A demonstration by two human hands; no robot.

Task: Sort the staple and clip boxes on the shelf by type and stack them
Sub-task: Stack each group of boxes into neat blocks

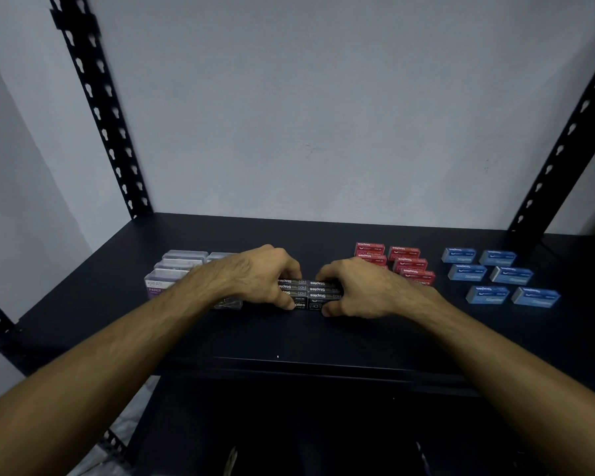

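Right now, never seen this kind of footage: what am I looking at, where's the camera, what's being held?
One picture, from a wide-angle camera worn on a person's head, looking down at bare arms. No robot. A dark metal shelf carries small boxes grouped by type: clear clip boxes at left, black staple boxes in the middle, red boxes and blue boxes to the right. The left hand and right hand grip the black group from either side, fingers curled round its ends.
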